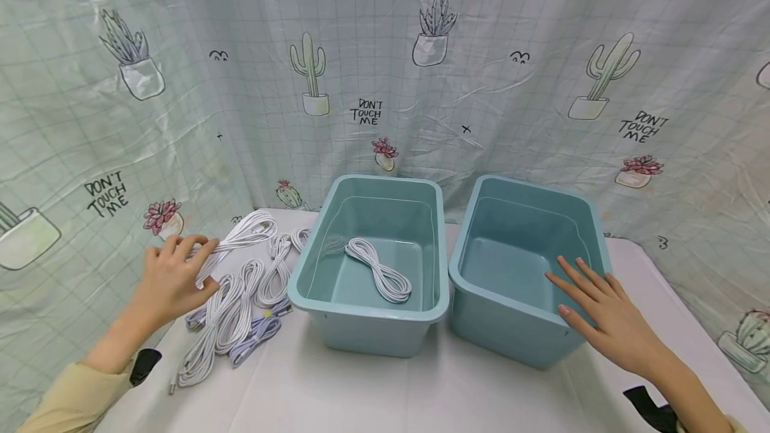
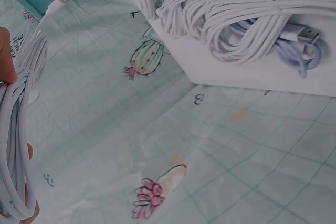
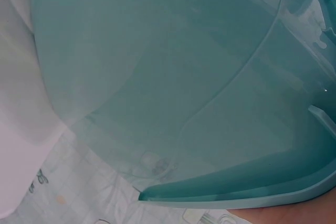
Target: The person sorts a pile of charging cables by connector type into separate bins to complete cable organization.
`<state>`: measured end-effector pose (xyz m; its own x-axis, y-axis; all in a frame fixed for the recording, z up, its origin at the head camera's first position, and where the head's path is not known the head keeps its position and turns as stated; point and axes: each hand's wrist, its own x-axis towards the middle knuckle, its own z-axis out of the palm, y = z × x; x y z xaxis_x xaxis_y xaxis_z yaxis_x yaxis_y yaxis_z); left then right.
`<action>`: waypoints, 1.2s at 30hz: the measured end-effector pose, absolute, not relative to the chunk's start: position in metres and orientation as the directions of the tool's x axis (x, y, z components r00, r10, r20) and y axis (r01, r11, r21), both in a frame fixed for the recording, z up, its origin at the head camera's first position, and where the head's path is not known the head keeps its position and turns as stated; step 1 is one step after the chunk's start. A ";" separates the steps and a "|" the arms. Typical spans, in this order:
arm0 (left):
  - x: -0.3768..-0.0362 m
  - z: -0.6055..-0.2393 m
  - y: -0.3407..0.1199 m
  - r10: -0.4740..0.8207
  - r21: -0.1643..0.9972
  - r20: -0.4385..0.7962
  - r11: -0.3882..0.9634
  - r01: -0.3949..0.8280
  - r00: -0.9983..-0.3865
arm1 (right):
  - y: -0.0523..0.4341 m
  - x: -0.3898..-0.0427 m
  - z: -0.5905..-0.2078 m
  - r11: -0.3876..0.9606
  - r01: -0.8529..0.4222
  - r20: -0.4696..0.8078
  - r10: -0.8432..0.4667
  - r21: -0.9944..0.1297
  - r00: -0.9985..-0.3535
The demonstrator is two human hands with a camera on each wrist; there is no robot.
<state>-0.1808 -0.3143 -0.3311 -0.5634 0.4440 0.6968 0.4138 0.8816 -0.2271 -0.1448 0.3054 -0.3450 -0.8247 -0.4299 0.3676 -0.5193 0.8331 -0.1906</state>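
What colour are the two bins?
Both bins are light teal; head view shows it best.

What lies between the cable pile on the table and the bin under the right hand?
In the head view, the left bin, holding one coiled white cable.

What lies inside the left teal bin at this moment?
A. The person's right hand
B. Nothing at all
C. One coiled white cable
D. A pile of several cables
C. The head view shows a single coiled white cable on the floor of the left bin, while the other cables lie on the table beside it and the right hand rests on the right bin.
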 end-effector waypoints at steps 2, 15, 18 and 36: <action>-0.182 -0.326 -0.313 0.453 -0.231 0.707 0.874 0.428 -0.544 | 0.305 -0.144 -0.345 0.832 -0.523 0.368 -0.435 -0.185 -0.822; -0.196 -0.290 -0.294 0.493 -0.255 0.701 0.849 0.463 -0.516 | 0.306 -0.145 -0.345 0.828 -0.528 0.374 -0.437 -0.189 -0.818; -0.198 -0.283 -0.288 0.505 -0.259 0.695 0.840 0.477 -0.512 | 0.305 -0.145 -0.345 0.827 -0.530 0.377 -0.438 -0.188 -0.816; -0.219 -0.259 -0.233 0.567 -0.240 0.662 0.779 0.579 -0.490 | 0.305 -0.144 -0.345 0.830 -0.528 0.382 -0.436 -0.180 -0.815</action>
